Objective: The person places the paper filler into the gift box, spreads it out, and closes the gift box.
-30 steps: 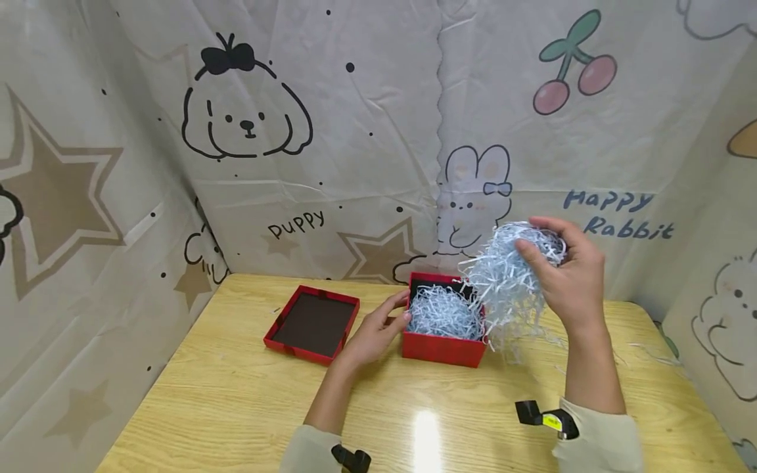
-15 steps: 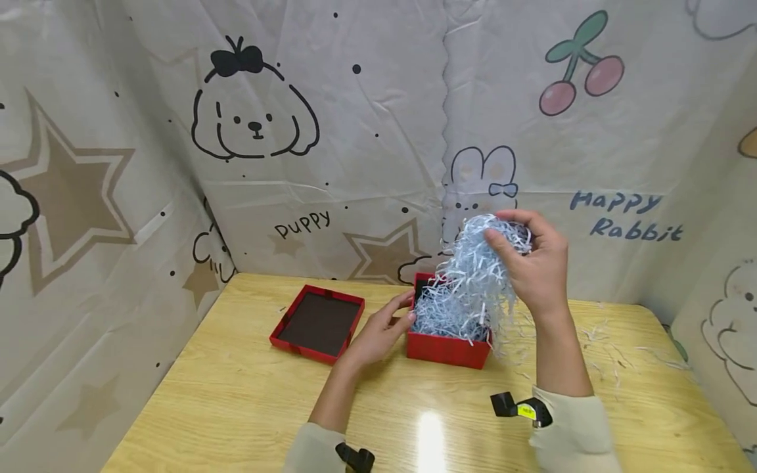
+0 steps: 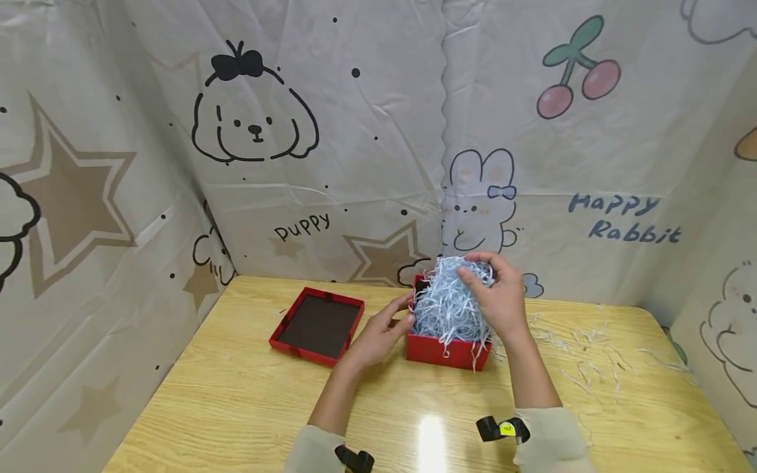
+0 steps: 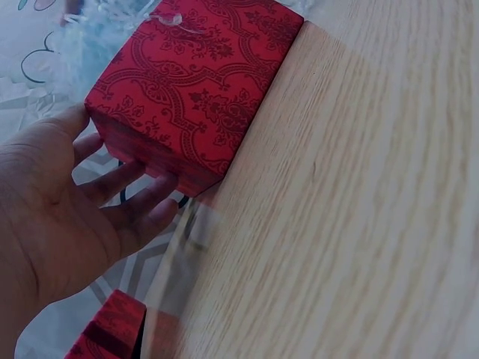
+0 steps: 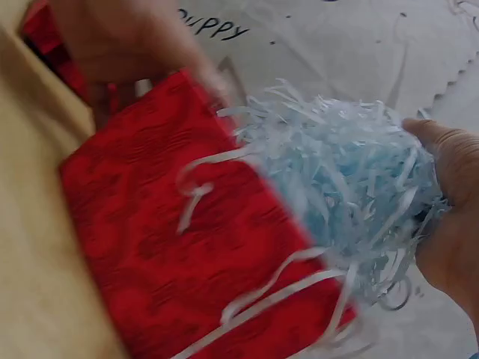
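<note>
A red patterned box [image 3: 446, 351] stands on the table with pale blue shredded paper [image 3: 449, 302] heaped above its rim. My right hand [image 3: 499, 295] grips the top of a clump of this paper over the box's right side, and strands hang down the front wall. In the right wrist view the clump [image 5: 337, 172] bulges from the box's mouth. My left hand [image 3: 375, 338] rests against the box's left side, its fingers [image 4: 135, 202] spread and loosely bent along the wall and the thumb at the upper corner. The inside of the box is mostly hidden.
To the left lies the box's red lid [image 3: 319, 325], dark inside facing up. Loose paper strands [image 3: 591, 355] are scattered over the right of the wooden table [image 3: 236, 407]. A printed cloth [image 3: 378, 131] hangs behind.
My right hand has moved left and down with the shredded paper, from beside the box to over it. The left hand stays at the box's side. More loose strands show on the table.
</note>
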Available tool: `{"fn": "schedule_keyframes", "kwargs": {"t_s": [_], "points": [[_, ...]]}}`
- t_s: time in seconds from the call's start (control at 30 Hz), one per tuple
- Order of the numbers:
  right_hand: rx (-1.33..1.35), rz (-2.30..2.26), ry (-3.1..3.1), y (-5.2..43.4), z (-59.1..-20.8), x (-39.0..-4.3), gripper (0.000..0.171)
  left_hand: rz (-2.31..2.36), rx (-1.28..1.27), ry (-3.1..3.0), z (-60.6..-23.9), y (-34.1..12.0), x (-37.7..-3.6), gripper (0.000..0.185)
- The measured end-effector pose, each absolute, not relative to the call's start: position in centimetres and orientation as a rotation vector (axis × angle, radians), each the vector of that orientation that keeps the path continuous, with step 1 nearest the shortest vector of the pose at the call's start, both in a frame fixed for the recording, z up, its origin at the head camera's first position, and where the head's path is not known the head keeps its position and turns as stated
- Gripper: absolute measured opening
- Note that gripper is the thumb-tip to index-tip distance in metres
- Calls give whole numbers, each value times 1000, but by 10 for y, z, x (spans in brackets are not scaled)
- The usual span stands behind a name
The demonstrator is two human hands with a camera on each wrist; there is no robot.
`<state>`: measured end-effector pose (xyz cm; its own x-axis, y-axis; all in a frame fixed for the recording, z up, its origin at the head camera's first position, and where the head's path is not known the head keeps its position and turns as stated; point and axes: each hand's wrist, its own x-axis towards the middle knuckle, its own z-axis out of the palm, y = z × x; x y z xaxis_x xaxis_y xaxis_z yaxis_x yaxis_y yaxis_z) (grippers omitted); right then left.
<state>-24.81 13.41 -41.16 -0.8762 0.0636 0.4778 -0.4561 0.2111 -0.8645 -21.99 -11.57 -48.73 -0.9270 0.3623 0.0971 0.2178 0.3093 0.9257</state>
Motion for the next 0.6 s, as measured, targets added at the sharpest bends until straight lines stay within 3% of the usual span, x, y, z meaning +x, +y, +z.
{"fn": "schedule_keyframes", "kwargs": {"t_s": [0.23,0.6], "points": [[316,1736,-2294,133,-439,-247,27,1698,550,2423,-486,-115,-220,55],[386,1765,-2530,118,-446,-256,24,1722,557,2413,-488,-115,-221,55]]}}
